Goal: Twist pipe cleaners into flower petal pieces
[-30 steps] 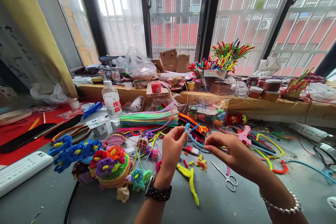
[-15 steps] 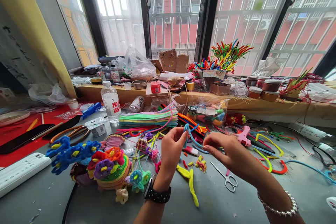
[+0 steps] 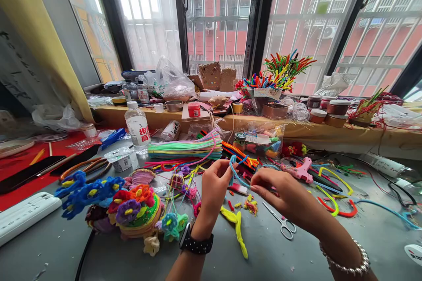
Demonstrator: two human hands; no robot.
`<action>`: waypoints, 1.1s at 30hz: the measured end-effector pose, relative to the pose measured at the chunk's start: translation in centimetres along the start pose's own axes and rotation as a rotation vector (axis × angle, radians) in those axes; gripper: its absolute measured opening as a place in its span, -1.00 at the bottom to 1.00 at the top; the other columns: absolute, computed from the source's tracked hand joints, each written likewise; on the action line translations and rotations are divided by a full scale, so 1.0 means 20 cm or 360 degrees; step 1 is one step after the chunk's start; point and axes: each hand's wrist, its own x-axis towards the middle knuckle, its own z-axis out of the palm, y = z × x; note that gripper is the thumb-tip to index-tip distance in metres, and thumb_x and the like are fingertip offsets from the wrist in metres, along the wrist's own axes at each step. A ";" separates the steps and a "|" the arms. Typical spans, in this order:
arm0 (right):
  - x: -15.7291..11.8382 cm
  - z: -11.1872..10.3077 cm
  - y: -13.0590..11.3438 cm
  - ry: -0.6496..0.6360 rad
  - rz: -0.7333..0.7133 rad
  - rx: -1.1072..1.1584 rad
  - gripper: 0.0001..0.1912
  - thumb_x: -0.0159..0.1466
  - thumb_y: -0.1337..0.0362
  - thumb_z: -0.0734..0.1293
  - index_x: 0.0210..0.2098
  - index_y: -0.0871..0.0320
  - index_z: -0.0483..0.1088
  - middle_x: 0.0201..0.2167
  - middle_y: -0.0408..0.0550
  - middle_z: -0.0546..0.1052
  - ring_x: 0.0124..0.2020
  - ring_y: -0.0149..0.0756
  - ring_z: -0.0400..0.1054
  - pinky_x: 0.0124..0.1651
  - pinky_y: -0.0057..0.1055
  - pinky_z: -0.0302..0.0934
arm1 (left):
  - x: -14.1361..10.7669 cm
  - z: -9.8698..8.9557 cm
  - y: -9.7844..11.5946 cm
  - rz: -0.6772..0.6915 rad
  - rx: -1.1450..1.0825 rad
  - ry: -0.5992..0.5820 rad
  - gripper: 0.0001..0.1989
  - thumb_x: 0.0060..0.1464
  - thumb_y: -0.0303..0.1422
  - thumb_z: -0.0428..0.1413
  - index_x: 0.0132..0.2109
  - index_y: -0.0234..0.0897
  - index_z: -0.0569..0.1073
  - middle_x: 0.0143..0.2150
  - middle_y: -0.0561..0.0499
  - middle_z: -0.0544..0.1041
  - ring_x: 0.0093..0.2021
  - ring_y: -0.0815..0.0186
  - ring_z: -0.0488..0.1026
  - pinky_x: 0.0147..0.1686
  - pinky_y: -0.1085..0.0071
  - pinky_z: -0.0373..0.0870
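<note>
A light-blue pipe cleaner [image 3: 241,180] runs between my two hands, bent into a loop at its left end. My left hand [image 3: 216,184], wearing a black watch, pinches that looped end between thumb and fingertips. The strand's other end is in the closed fingers of my right hand [image 3: 272,186], which has a beaded bracelet at the wrist. Below them on the table lie a bent yellow pipe cleaner piece [image 3: 240,232] and small silver scissors [image 3: 282,224]. A pink glue gun [image 3: 303,170] rests behind my right hand.
Left of my hands sits a cluster of fuzzy flowers [image 3: 132,206]. Behind are a bundle of pastel pipe cleaners [image 3: 184,148] and a water bottle [image 3: 137,129]. A white power strip [image 3: 28,215] lies at far left. Jars [image 3: 339,107] line the window ledge.
My right hand has moved slightly left, closer to my left hand, and the pipe cleaner between them bends more tightly. My left hand keeps its pinch.
</note>
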 end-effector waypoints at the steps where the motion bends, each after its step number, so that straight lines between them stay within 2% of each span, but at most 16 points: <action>1: 0.00 0.00 0.00 0.0010 0.0013 -0.0010 -0.87 0.17 0.33 0.16 -0.45 0.18 0.32 -0.48 -0.09 0.44 -0.46 -0.37 0.27 -0.39 -0.46 0.13 | 0.00 0.00 0.00 0.0000 0.0003 -0.0001 -0.81 -0.18 -0.28 0.11 -0.42 -0.34 0.44 -0.46 -0.02 0.50 -0.45 0.34 0.42 -0.41 0.47 0.31; 14: -0.01 -0.02 0.04 0.0068 0.0074 -0.0096 -0.86 0.16 0.33 0.16 -0.45 0.17 0.32 -0.47 -0.08 0.45 -0.44 -0.34 0.29 -0.37 -0.43 0.14 | -0.01 0.00 0.02 0.0005 0.0037 0.0002 -0.82 -0.14 -0.31 0.10 -0.39 -0.36 0.43 -0.49 -0.01 0.49 -0.43 0.35 0.42 -0.40 0.49 0.31; 21: -0.01 -0.01 0.02 0.0070 0.0086 -0.0090 -0.86 0.16 0.33 0.16 -0.47 0.16 0.30 -0.50 -0.10 0.43 -0.47 -0.35 0.28 -0.41 -0.45 0.13 | -0.02 0.00 0.00 0.0133 0.0201 -0.0038 -0.83 -0.09 -0.31 0.07 -0.38 -0.33 0.42 -0.47 0.00 0.49 -0.41 0.34 0.42 -0.39 0.49 0.32; 25: 0.00 0.01 0.03 0.0171 0.0094 -0.0123 -0.88 0.16 0.33 0.16 -0.46 0.16 0.30 -0.49 -0.09 0.43 -0.47 -0.34 0.29 -0.41 -0.44 0.14 | -0.02 0.01 0.00 0.0297 0.0367 -0.0085 -0.86 -0.08 -0.33 0.05 -0.37 -0.30 0.44 -0.45 0.00 0.50 -0.43 0.34 0.42 -0.38 0.48 0.32; 30: 0.03 0.06 0.05 0.0455 0.0057 -0.0197 -0.86 0.18 0.34 0.13 -0.44 0.17 0.29 -0.46 -0.06 0.42 -0.45 -0.32 0.30 -0.38 -0.41 0.16 | -0.04 0.03 0.01 0.0557 0.0547 -0.0167 -0.87 -0.09 -0.34 0.07 -0.35 -0.22 0.48 -0.41 0.00 0.52 -0.42 0.31 0.41 -0.35 0.44 0.30; 33: 0.04 0.07 0.07 0.0553 0.0051 -0.0119 -0.88 0.18 0.33 0.15 -0.41 0.17 0.29 -0.44 -0.05 0.43 -0.41 -0.31 0.31 -0.33 -0.39 0.18 | -0.05 0.03 0.01 0.0596 0.0550 -0.0195 -0.85 -0.09 -0.33 0.07 -0.33 -0.19 0.49 -0.37 -0.02 0.53 -0.38 0.27 0.42 -0.31 0.42 0.28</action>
